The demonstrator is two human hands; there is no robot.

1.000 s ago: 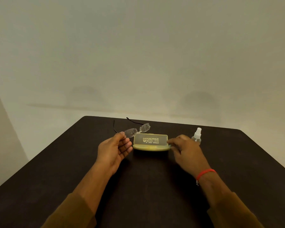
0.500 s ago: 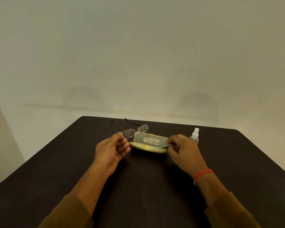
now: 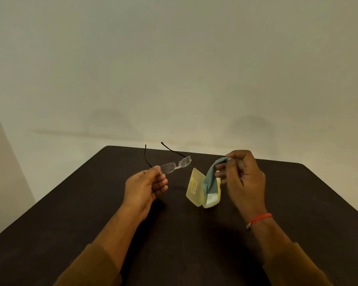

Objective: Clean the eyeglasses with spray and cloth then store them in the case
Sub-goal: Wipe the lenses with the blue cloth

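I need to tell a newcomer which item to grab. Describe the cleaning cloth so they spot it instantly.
Start at the dark table and find the open yellow case near its middle. The cloth rises out of it, pinched by the right hand: soft grey-green fabric.

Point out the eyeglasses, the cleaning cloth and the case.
eyeglasses [image 3: 168, 167], head view, left lens.
cleaning cloth [image 3: 210, 180], head view, hanging middle fold.
case [image 3: 194, 186], head view, open yellow lid.
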